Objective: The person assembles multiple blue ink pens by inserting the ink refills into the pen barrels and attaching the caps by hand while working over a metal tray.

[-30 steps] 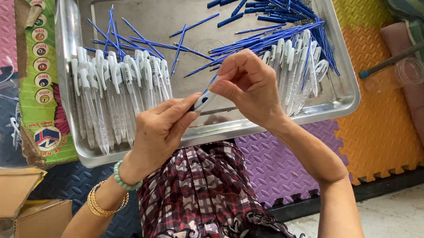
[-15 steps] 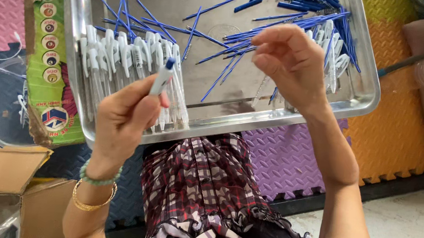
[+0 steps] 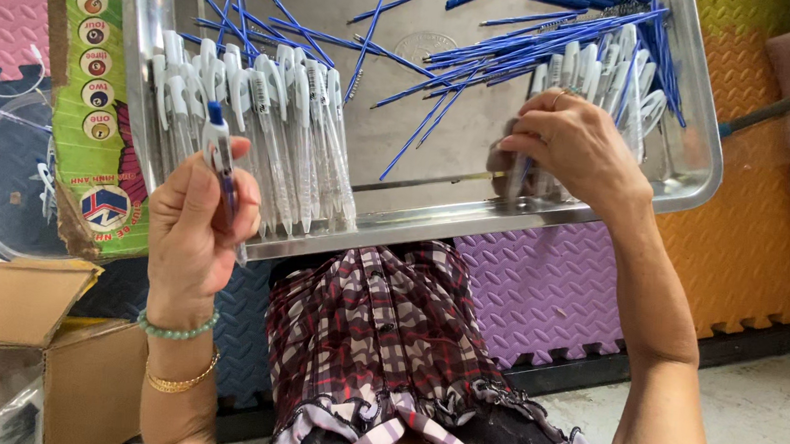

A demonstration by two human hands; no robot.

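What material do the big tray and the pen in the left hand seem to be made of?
The tray looks like metal, probably stainless steel: grey, dully reflective, with a rolled rim. The pen held in the left hand looks like clear glossy plastic with a blue end; a dark refill shows through its barrel.

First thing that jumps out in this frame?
The steel tray across the lap, with blue refills strewn over its far side and a row of clear pens at its left. The left hand holds one pen upright; the right hand reaches into the clear barrels at the tray's right.
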